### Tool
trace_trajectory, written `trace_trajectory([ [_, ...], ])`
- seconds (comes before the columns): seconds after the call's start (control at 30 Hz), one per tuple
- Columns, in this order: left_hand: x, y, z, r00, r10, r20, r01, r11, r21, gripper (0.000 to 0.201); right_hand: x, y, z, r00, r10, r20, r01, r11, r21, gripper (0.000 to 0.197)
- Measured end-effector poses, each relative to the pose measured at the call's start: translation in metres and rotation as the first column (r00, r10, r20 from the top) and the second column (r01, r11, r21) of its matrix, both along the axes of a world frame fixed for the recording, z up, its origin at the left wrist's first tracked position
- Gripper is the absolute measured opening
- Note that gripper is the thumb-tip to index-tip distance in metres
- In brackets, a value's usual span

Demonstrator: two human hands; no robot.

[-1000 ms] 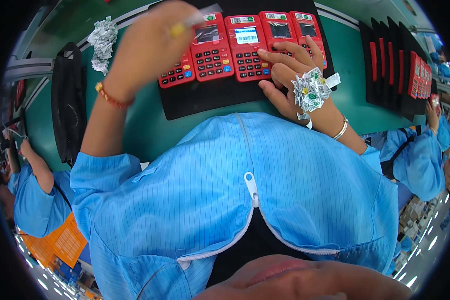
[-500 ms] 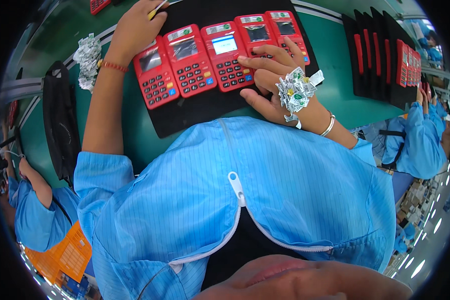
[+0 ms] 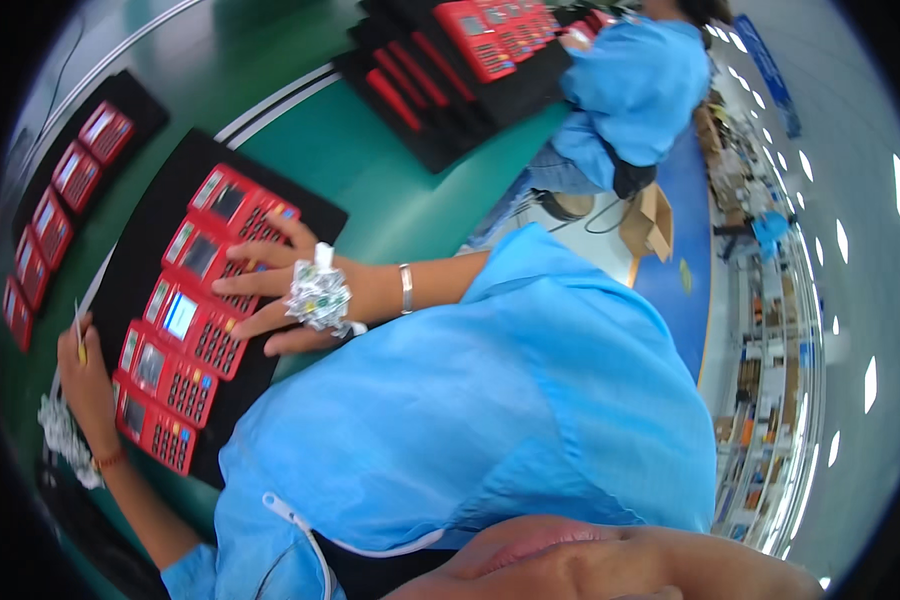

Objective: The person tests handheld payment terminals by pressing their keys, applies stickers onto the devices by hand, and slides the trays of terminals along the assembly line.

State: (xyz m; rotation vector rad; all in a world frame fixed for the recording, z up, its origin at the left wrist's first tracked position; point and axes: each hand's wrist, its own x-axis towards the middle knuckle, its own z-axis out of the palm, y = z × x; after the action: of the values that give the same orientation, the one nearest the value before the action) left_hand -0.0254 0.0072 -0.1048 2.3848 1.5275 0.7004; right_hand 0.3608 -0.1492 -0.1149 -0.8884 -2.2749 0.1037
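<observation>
Several red card terminals lie in a row on a black mat (image 3: 315, 200); the middle red card terminal (image 3: 179, 315) has a lit screen. My right hand (image 3: 282, 282) spreads its fingers over the keypads near the row's middle and far end. A clump of small crumpled labels (image 3: 318, 298) sits on the back of that hand. Beside the near end of the row, my left hand (image 3: 84, 380) is closed around a slim tool with a yellow handle and thin metallic tip (image 3: 80, 345). The tool's exact kind cannot be made out.
A bunch of crumpled labels (image 3: 62, 425) lies beside my left wrist. Another mat with red terminals (image 3: 75, 175) is farther left. Stacked black mats with terminals (image 3: 410, 80) stand at the far end of the green table (image 3: 370, 170), near a blue-sleeved co-worker (image 3: 630, 85). A cardboard box (image 3: 650, 220) stands beyond.
The whole view has swung round, so the row now runs diagonally at the left. My right hand still rests over the keypads, and my left hand still grips the yellow-handled tool.
</observation>
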Motion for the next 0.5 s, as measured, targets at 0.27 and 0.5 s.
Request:
trace_trajectory([
  [0.27, 0.021, 0.002, 0.001, 0.995, 0.026, 0.097, -0.023, 0.999, -0.031, 0.028, 0.036, 0.042, 0.029, 0.912, -0.403, 0.077, 0.404, 0.915, 0.005, 0.048],
  [0.5, 0.016, 0.001, 0.0, 0.995, 0.041, 0.09, -0.036, 0.998, -0.056, 0.029, 0.073, 0.08, 0.006, 0.882, -0.437, -0.176, 0.35, 0.858, -0.376, 0.052],
])
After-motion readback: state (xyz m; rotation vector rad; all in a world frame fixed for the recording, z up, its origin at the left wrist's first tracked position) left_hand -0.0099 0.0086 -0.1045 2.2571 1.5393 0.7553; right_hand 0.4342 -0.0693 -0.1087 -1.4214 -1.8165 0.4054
